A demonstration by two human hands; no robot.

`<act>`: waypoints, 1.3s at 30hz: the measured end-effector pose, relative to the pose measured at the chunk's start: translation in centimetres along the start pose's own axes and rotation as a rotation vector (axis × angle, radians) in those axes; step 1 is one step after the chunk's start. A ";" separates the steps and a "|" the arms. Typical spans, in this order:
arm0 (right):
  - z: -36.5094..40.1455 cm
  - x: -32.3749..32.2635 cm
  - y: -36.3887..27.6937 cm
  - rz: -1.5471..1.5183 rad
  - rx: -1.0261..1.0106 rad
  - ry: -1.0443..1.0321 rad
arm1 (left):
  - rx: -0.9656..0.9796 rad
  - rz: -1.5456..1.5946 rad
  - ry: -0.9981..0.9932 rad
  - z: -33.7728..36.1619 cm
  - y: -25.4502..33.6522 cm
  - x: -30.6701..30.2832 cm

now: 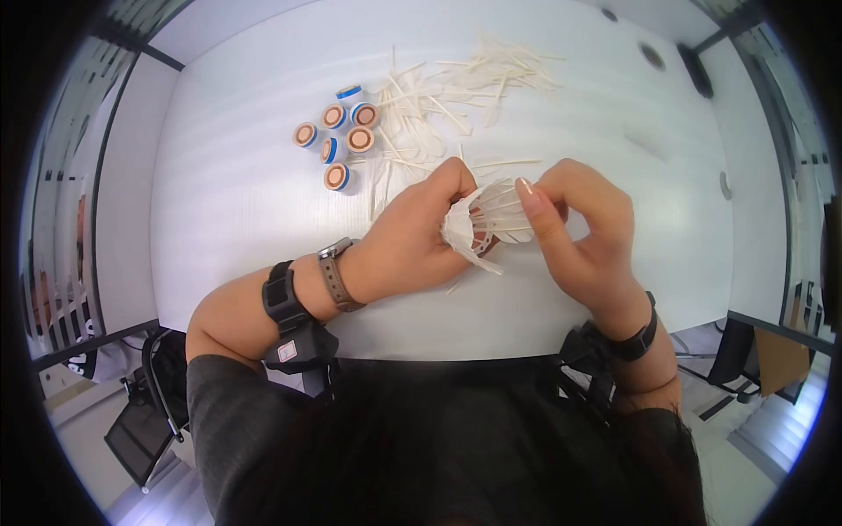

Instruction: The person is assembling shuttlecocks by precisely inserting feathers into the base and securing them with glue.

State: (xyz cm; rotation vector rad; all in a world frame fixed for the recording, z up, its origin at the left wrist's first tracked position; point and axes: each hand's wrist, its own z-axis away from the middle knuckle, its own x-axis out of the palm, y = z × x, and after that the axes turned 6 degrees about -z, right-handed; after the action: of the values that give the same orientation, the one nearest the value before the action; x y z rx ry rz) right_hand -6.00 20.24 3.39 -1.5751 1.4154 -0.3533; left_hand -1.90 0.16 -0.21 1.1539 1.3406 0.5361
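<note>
My left hand [412,232] is wrapped round a white feathered cone [482,215], which looks like a shuttlecock with its wide feather end toward the lower left. My right hand [586,230] is at the cone's right side, thumb and index finger pinched together at its edge; whether a feather is between them is too small to tell. Beyond the hands, loose white feathers with pale quills [412,114] lie scattered on the white table [237,237]. Several round cork pieces with blue bands [337,177] stand or lie left of the feathers.
A second heap of feathers [509,66] lies toward the back. White partitions edge the table on both sides. At the back right are a dark round hole [651,57] and a black object [695,70]. Chairs stand beyond the near corners.
</note>
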 end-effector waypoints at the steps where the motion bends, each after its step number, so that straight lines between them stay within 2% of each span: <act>1: 0.0 -0.1 0.1 -0.002 0.014 0.009 | 0.002 0.009 0.002 0.0 0.0 0.1; 5: -0.1 -0.5 0.2 -0.037 0.089 0.019 | 0.002 0.022 0.011 0.0 -0.1 0.2; 12: -0.1 -0.4 -0.3 -0.298 0.434 -0.023 | -0.004 0.019 0.008 0.0 -0.1 0.2; 24: 0.1 0.2 0.1 -0.323 0.418 -0.028 | -0.019 -0.018 -0.003 0.0 0.2 -0.1; 39: 0.2 0.5 0.6 -0.235 0.234 -0.043 | -0.077 -0.003 -0.025 0.0 0.2 -0.1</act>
State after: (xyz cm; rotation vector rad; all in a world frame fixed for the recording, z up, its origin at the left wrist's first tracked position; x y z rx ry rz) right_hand -6.06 19.98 2.63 -1.5471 1.1143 -0.5988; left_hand -1.91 0.15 0.03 1.0926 1.2892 0.5643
